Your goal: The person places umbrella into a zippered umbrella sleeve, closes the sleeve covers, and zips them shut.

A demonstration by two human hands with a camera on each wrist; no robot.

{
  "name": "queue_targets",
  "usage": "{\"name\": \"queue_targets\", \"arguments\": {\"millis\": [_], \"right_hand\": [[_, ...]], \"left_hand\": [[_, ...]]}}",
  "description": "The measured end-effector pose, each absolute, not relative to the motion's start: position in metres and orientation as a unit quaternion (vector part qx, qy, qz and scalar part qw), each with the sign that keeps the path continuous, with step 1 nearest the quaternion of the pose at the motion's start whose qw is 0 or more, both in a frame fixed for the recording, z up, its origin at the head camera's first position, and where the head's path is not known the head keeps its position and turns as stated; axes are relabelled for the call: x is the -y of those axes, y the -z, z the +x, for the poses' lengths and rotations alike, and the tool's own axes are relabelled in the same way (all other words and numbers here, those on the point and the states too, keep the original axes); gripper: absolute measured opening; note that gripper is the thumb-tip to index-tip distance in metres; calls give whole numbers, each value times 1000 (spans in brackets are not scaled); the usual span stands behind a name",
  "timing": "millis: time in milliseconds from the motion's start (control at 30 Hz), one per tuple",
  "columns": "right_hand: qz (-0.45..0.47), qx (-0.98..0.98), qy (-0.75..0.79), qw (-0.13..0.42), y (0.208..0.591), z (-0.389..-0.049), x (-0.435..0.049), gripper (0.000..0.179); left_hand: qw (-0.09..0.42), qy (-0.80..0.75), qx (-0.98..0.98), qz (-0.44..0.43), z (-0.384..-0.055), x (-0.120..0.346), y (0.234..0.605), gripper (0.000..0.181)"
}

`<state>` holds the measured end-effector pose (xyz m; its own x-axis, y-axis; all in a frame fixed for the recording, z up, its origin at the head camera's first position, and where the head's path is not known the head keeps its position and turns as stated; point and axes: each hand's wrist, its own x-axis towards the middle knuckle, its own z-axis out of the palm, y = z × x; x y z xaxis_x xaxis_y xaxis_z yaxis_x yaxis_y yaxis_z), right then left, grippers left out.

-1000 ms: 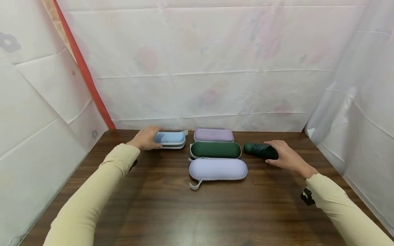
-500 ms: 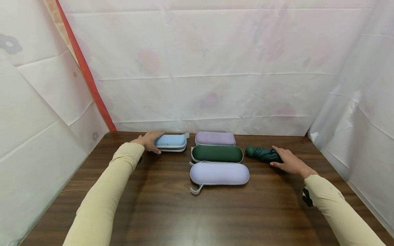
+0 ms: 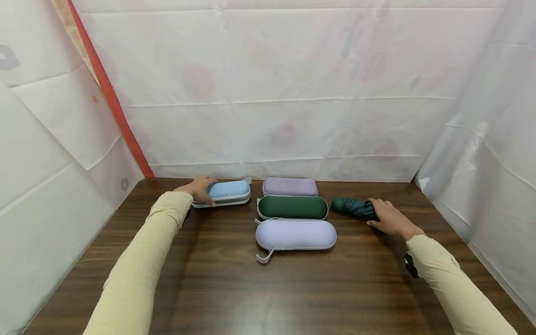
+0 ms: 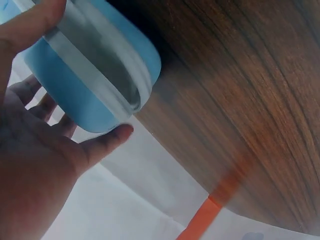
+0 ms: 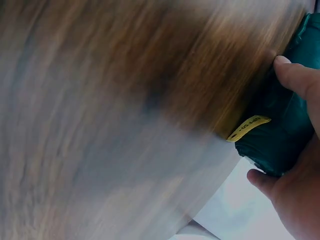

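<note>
My left hand (image 3: 200, 190) grips the left end of a light blue zip case (image 3: 230, 189) at the back left of the table. In the left wrist view, the thumb lies on the light blue case (image 4: 80, 92) and the other fingers reach behind it; its two halves stand slightly apart, with a grey band between them. At the right, my right hand (image 3: 390, 218) holds the near end of a folded dark green umbrella (image 3: 353, 208). The right wrist view has the thumb and a finger around the umbrella (image 5: 280, 125), whose yellow tag (image 5: 248, 128) sticks out.
Between the hands, three closed cases lie in a column: mauve (image 3: 290, 186) at the back, dark green (image 3: 293, 207) in the middle, lavender (image 3: 296, 234) with a strap in front. The wooden table (image 3: 259, 293) meets white sheeting (image 3: 268, 135) behind.
The left end of the light blue case has swung a little toward me, with my left hand on it. My right hand has slid slightly toward the umbrella's right end.
</note>
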<state>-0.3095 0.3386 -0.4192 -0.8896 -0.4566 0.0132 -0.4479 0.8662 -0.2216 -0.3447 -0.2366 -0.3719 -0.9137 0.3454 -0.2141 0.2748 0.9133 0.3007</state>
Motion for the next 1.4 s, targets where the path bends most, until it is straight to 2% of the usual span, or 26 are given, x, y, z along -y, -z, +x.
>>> {"name": "queue_targets", "arguments": {"millis": [233, 533, 733, 967, 1167, 1400], "right_hand": [[-244, -965, 99, 6, 422, -319, -331, 59], [-227, -970, 83, 12, 426, -325, -325, 56], [-229, -972, 43, -21, 425, -329, -321, 56], [-209, -977, 29, -23, 423, -329, -325, 57], [-194, -981, 29, -12, 423, -328, -331, 62], [-202, -978, 16, -42, 426, -326, -334, 69]], "left_hand": [[135, -158, -965, 158, -339, 248, 366, 78], [122, -183, -957, 189, -306, 252, 336, 74], [129, -223, -945, 201, -281, 243, 312, 69], [146, -263, -927, 224, -258, 224, 304, 73], [180, -302, -905, 238, -244, 199, 307, 67], [216, -311, -886, 267, -228, 159, 323, 63]]}}
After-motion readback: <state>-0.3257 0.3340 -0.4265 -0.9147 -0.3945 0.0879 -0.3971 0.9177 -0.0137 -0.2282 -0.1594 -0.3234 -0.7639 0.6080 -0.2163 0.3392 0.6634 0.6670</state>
